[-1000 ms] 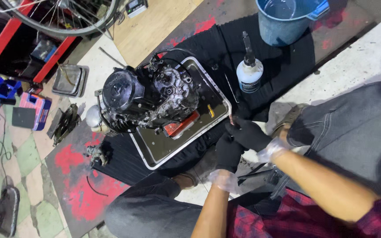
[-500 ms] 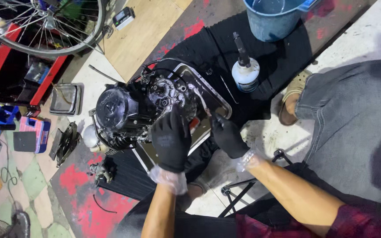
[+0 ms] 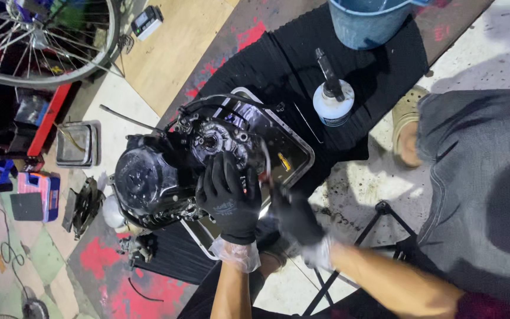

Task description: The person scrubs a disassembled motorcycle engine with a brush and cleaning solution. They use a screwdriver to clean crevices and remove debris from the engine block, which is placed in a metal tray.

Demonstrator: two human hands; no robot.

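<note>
A dark, greasy motorcycle engine [image 3: 160, 177] sits in a shallow metal tray [image 3: 302, 147] on a black mat [image 3: 278, 59]. My left hand [image 3: 228, 198], in a black glove over a clear one, lies on the engine's open right side with its fingers spread. Just right of it, at the tray's near edge, is my right hand [image 3: 293, 215], also in a black glove. It is blurred and appears closed on a thin tool [image 3: 267, 171] that points up at the engine.
A white bottle with a black nozzle [image 3: 333, 100] stands on the mat behind the tray, a blue bucket [image 3: 367, 23] beyond it. A bicycle wheel [image 3: 42, 41], a small metal pan [image 3: 78, 145] and loose parts lie left. My knee and sandalled foot [image 3: 407, 127] are right.
My left hand has come forward from near my lap and settled on the engine. My right hand has moved left to the tray's near edge.
</note>
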